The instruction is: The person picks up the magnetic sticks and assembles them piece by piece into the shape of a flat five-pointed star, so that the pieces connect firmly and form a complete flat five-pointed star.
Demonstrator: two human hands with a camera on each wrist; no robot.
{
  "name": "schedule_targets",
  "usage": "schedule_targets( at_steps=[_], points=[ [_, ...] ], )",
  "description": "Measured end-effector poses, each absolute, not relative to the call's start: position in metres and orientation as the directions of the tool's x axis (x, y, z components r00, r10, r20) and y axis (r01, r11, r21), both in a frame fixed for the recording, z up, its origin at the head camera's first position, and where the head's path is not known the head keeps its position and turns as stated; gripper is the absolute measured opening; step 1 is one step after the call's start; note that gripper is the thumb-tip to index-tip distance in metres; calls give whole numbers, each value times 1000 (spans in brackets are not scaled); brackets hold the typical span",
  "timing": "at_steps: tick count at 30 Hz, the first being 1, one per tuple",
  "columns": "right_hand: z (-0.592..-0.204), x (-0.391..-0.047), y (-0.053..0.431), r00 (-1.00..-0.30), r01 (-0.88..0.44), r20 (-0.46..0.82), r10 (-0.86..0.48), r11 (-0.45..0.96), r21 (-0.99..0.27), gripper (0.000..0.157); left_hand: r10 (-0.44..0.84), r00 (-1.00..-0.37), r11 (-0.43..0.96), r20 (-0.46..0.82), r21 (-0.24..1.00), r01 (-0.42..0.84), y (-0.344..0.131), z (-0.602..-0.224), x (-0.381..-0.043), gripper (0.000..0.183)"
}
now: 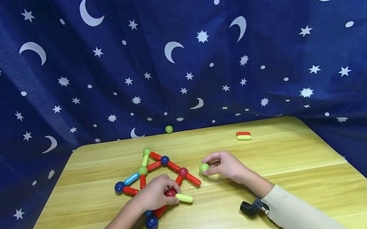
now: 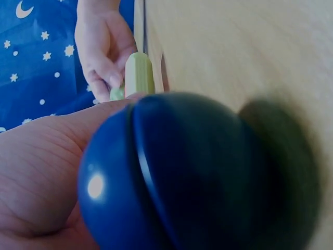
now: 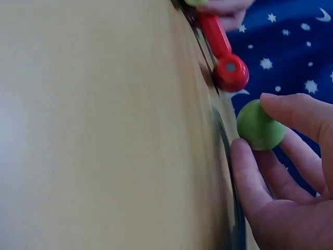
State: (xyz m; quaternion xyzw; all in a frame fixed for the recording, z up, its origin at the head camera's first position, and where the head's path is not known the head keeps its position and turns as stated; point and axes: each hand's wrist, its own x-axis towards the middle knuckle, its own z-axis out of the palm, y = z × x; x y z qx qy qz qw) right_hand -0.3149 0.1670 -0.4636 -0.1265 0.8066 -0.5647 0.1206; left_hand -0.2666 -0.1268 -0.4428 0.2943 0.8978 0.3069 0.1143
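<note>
My left hand (image 1: 157, 193) grips a red ball (image 1: 170, 193) at the near right side of a structure of magnetic rods and balls. From that ball a light green rod (image 1: 184, 198) points right, past the thumb. My right hand (image 1: 227, 166) pinches a green ball (image 1: 204, 168) between thumb and fingers, right of the structure; the right wrist view shows this green ball (image 3: 260, 125) at the fingertips. Between the hands, a red rod (image 1: 193, 180) juts from another red ball (image 1: 183, 172). A blue ball (image 2: 156, 177) fills much of the left wrist view. My left hand hides part of the structure.
The structure's far end has a green ball (image 1: 147, 151), its left corner a blue ball (image 1: 120, 187). Two loose rods, red (image 1: 243, 133) and light green (image 1: 244, 137), lie together at the table's back right. Another green ball (image 1: 169, 129) sits at the back edge, before a starry blue curtain (image 1: 193, 47).
</note>
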Motion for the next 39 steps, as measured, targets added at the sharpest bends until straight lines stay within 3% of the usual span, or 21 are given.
schedule_targets(
  at_steps=[6,20,29,39],
  points=[
    [-460,-289,169,-923,-35,-97,-371,333,-942,40,581,-814,649,-23,616,446,-126,-443,-266,16],
    [-458,-251,166,-893,-98,-53,-447,309,-946,36,563,-825,649,-36,637,415,-123,-443,-267,17],
    [-459,-244,155,-882,-147,-46,-470,365,-919,33,546,-836,649,-51,657,384,-122,-442,-269,17],
    [-454,-242,144,-885,-195,-10,-465,392,-899,28,595,-802,597,51,641,483,-119,-446,-268,24]
  ],
)
